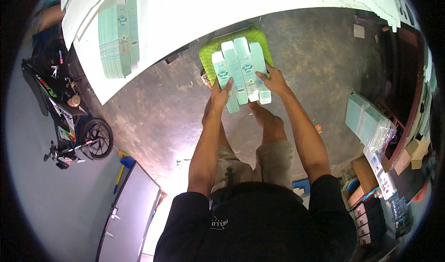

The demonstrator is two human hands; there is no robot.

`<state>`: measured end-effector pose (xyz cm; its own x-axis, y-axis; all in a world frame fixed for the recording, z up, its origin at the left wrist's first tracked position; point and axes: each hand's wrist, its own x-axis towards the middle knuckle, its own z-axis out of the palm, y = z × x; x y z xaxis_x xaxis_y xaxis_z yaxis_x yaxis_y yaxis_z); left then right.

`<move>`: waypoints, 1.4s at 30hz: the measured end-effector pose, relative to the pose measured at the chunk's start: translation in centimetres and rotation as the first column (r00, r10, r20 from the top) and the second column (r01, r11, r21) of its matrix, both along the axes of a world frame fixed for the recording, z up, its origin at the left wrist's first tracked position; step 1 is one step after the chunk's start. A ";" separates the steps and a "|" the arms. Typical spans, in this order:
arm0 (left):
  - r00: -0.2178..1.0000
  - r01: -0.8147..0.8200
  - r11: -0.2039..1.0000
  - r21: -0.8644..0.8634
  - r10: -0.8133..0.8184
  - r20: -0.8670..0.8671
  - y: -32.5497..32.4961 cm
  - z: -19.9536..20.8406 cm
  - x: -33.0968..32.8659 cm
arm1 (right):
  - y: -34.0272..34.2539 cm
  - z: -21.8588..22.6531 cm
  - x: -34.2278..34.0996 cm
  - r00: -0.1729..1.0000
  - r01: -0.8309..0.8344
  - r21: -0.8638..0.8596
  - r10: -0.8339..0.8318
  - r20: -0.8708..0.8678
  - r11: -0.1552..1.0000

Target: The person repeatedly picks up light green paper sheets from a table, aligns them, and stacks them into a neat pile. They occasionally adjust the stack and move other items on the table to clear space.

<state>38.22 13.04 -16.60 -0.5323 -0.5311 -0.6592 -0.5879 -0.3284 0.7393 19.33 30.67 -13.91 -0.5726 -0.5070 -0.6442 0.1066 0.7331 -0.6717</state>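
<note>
Between my two hands I hold a flat, unfolded cardboard box blank (242, 72), pale green with several long panels and tabs at its ends. My left hand (221, 94) grips its left edge, thumb on the printed face and fingers hidden underneath. On the right edge, my right hand (275, 80) pinches it the same way. Behind and below the blank is a bright green, textured stool or padded seat (236, 34). A stack of similar folded blanks (113, 37) lies on the white table at the upper left.
The white table (185, 16) spans the top, its edge beyond the green seat. A motorcycle (69, 118) stands at the left near a door (127, 211). At the right are a wrapped bundle of pale green cardboard (366, 116) and brown cartons (364, 176).
</note>
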 end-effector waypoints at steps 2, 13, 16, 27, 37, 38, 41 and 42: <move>0.997 0.073 0.997 -0.008 -0.073 0.039 -0.5 -0.1 -0.5 | -1.3 0.9 -0.2 0.999 -0.033 0.118 0.036 -0.022 0.992; 0.852 0.515 0.856 0.048 -0.517 0.082 -4.3 3.6 -0.4 | -0.6 0.2 0.1 0.991 0.023 0.195 -0.049 0.127 0.981; 0.823 0.568 0.823 -0.008 -0.568 0.014 -7.5 8.9 -1.2 | 0.8 2.1 0.9 0.989 -0.009 0.410 0.069 -0.132 0.912; 0.983 0.175 0.607 -0.775 -0.145 0.109 -31.6 29.0 -7.8 | -10.3 19.5 -1.1 0.994 -0.096 0.395 0.106 -0.003 0.914; 0.810 0.449 0.579 -0.680 0.058 0.583 -32.6 22.1 -11.6 | -16.4 17.8 -13.8 0.878 -0.358 -0.096 0.300 -0.373 0.929; 0.821 0.415 0.574 -0.706 0.098 0.563 -32.5 22.4 -11.4 | -17.3 18.0 -15.1 0.887 -0.362 -0.122 0.301 -0.349 0.924; 0.836 0.275 0.588 -0.760 0.244 0.492 -32.3 22.8 -9.8 | -19.2 18.8 -20.0 0.864 -0.377 -0.121 0.301 -0.404 0.918; 0.843 0.236 0.584 -0.776 0.275 0.463 -32.5 22.6 -9.0 | -19.3 18.6 -21.1 0.846 -0.386 -0.102 0.308 -0.435 0.917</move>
<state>29.22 -19.42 6.02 -0.2552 -0.9599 -0.1161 -0.9306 0.2112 0.2991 -1.76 11.35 4.70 -0.5252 -0.8049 -0.2762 -0.4394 0.5344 -0.7220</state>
